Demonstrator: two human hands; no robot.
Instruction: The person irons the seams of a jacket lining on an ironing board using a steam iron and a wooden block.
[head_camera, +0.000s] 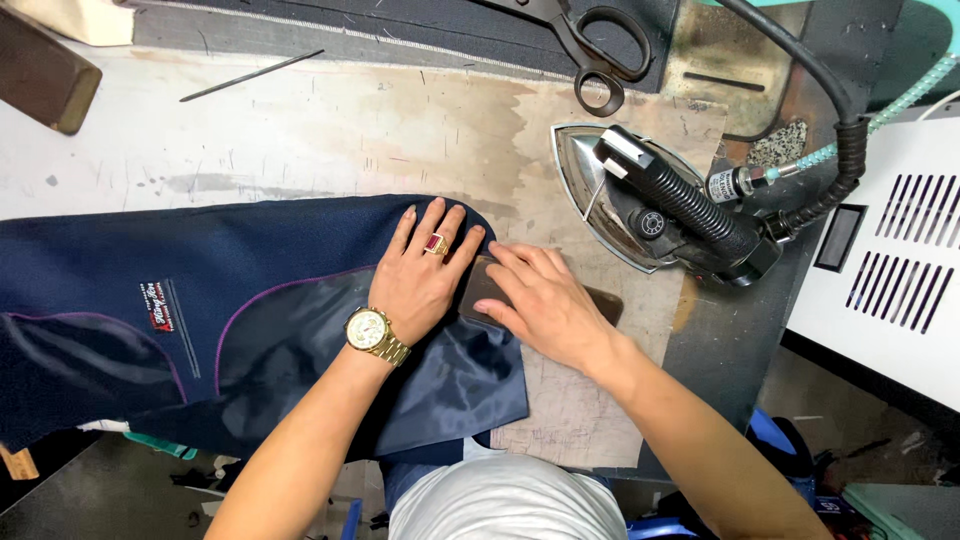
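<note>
The left hand (425, 275) lies flat and open on a dark blue jacket (200, 310) spread on the desk (300, 130). It wears a gold watch (372, 331) and a red ring (436, 243). The right hand (545, 300) presses open on a brown block (482, 285) at the jacket's edge. A steam iron (650, 200) rests just beside it. Black scissors (590, 45) lie further back.
</note>
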